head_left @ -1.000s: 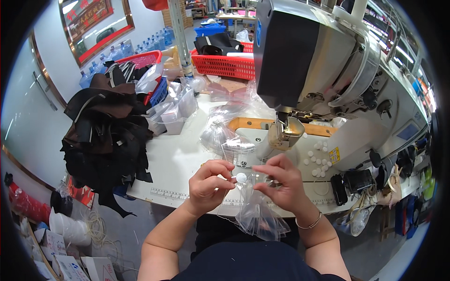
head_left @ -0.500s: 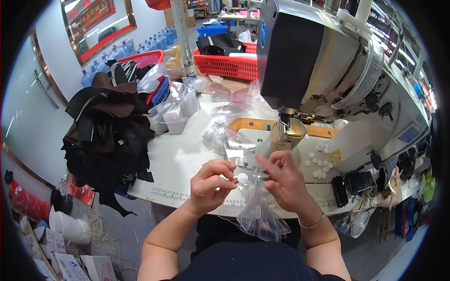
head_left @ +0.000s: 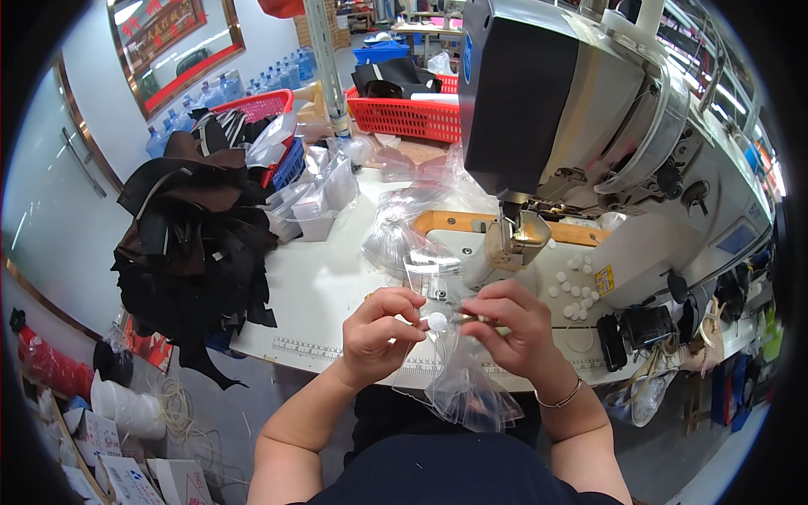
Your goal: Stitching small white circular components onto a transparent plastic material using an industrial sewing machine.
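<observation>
My left hand [head_left: 383,331] is closed in a pinch at a small white round disc [head_left: 438,321], which shows just past the fingertips. Behind and below the disc hangs a clear plastic sheet piece [head_left: 471,383], crumpled and reaching down over the table's front edge. To the right of the disc, my right hand [head_left: 515,330] has thumb and finger brought together, pointing at it. Something thin and small shows between those fingertips, too blurred to name. Several similar white discs [head_left: 576,295] lie loose on the table beyond my right hand.
A sewing machine [head_left: 526,101] towers at the right, its narrow post [head_left: 515,240] just beyond my hands. More clear plastic pieces [head_left: 400,231] lie behind. Black cut pieces [head_left: 194,244] are heaped at the left, near clear plastic bins [head_left: 318,215]. A red basket [head_left: 404,118] stands farther back.
My right hand has come left and closer to the disc, its fingers drawing together. My left hand and the disc have hardly moved.
</observation>
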Available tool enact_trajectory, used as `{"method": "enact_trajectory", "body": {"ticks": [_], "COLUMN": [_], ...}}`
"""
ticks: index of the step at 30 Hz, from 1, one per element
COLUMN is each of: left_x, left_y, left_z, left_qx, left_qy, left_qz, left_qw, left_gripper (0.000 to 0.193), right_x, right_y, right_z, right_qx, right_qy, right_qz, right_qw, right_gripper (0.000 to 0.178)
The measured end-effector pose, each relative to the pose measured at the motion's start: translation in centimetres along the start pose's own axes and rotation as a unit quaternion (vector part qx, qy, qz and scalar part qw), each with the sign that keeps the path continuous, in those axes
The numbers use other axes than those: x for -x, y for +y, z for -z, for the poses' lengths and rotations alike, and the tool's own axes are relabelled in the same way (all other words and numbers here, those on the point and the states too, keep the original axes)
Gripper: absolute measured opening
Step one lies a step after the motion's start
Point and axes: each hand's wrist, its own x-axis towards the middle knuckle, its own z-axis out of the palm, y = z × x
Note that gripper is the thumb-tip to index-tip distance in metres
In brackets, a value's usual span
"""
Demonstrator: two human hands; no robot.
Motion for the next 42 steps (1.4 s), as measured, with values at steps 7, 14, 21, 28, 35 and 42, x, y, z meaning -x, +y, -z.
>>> {"method": "enact_trajectory", "body": {"ticks": [7, 14, 21, 28, 35, 42], "left_x": [0.0, 0.0, 1.2, -1.6, -10.6, -2.9], "left_y": [0.1, -0.9, -0.5, -3.8, -11.6, -23.0], "left_z": [0.2, 4.1, 5.7, 6.6, 4.6, 2.9], "left_qx": [-0.008, 0.158, 0.268, 0.177, 0.397, -0.007], "left_qy": [0.015, -0.033, 0.026, 0.100, 0.104, 0.010], "left_qz": [-0.001, 0.490, 0.552, 0.486, 0.430, 0.535], "left_qw": [1.000, 0.856, 0.789, 0.850, 0.804, 0.845], "left_gripper": [0.024, 0.017, 0.023, 0.023, 0.033, 0.039], "right_x": [0.1, 1.4, 2.0, 3.2, 7.6, 12.7], "right_y": [0.2, 1.0, 1.7, 1.9, 3.2, 4.8], "right_z": [-0.3, 0.1, -0.7, 0.7, 3.3, 6.1], "right_qx": [-0.014, -0.038, -0.110, -0.061, -0.004, -0.002], "right_qy": [-0.009, 0.075, 0.111, 0.069, 0.130, 0.160], "right_qz": [0.016, -0.053, -0.083, -0.087, -0.164, -0.273], "right_qw": [1.000, 0.995, 0.984, 0.992, 0.978, 0.949], "right_gripper": [0.017, 0.019, 0.023, 0.017, 0.014, 0.012]}}
